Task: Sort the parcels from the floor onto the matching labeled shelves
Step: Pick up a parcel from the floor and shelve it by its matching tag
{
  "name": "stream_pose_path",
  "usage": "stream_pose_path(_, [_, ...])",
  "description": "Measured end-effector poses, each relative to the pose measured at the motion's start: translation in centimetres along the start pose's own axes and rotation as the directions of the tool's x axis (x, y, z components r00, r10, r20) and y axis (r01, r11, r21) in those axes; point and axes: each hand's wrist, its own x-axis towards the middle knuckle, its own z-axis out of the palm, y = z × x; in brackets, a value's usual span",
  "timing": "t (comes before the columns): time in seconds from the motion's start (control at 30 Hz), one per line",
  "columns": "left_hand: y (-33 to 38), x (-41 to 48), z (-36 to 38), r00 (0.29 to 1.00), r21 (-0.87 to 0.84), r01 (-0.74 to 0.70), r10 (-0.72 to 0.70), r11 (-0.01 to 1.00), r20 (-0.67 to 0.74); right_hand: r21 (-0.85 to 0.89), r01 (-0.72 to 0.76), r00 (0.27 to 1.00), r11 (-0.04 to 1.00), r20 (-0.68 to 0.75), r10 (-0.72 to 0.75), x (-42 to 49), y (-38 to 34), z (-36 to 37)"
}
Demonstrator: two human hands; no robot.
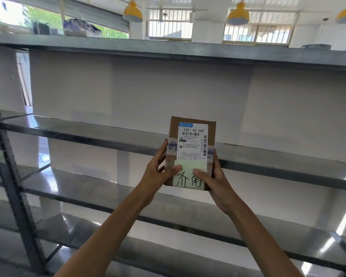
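Reaching out from the bottom of the view, two bare forearms hold a brown cardboard parcel (191,124) upright in the air, its labelled face turned back toward the person. The left hand (158,172) grips the lower left edge, fingers (161,151) curled round the side and thumb laid on the front. The right hand (215,181) grips the lower right edge the same way, thumb on the front.

Both thumbs rest on a pale green paper note (188,183) with black handwritten characters, stuck low on the parcel. Above it is a white printed shipping label (192,140) with a barcode.

The parcel hangs in front of a grey metal shelving rack (88,130) with several bare boards. Whether it touches the board behind it I cannot tell. A wrapped bundle (78,27) lies on the top board (168,48). Beyond are yellow hanging lamps (132,12) and barred windows (170,27).
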Motion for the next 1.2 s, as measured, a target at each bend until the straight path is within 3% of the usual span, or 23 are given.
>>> stream_pose_path(0.23, [1.3, -1.1, -2.9, 0.991, 0.041, -0.053, 0.057, 0.998, -0.118, 0.0, 0.028, 0.997, 1.0, 0.068, -0.028, 0.8, -0.3, 4.0])
stream_pose_path(0.37, [2.9, -2.0, -5.8, 0.973, 0.005, -0.001, 0.002, 1.0, -0.233, 0.107, 0.041, 0.997, 0.993, 0.058, -0.047, 1.3, -0.3, 8.5])
stream_pose_path(0.47, [3.9, -2.7, -8.8, 0.959, -0.008, 0.029, -0.03, 1.0, -0.283, 0.094, 0.06, 0.995, 0.994, 0.068, -0.067, 2.0, -0.4, 12.5])
stream_pose_path(0.73, [5.2, -6.2, -20.0, 0.933, -0.031, 0.087, -0.093, 0.996, -0.347, -0.061, 0.096, 0.989, 0.994, 0.121, -0.088, 3.7, -0.1, 25.7])
stream_pose_path(0.97, [6.6, -10.1, -31.2, 0.933, 0.019, 0.063, -0.053, 0.998, -0.356, -0.009, 0.08, 0.981, 0.997, 0.178, -0.077, 4.4, 1.2, 36.1])
stream_pose_path(1.2, [7.1, -11.4, -37.9, 0.933, 0.071, 0.087, -0.056, 0.994, -0.355, 0.039, 0.069, 0.98, 0.997, 0.183, -0.075, 5.6, 3.3, 42.8])
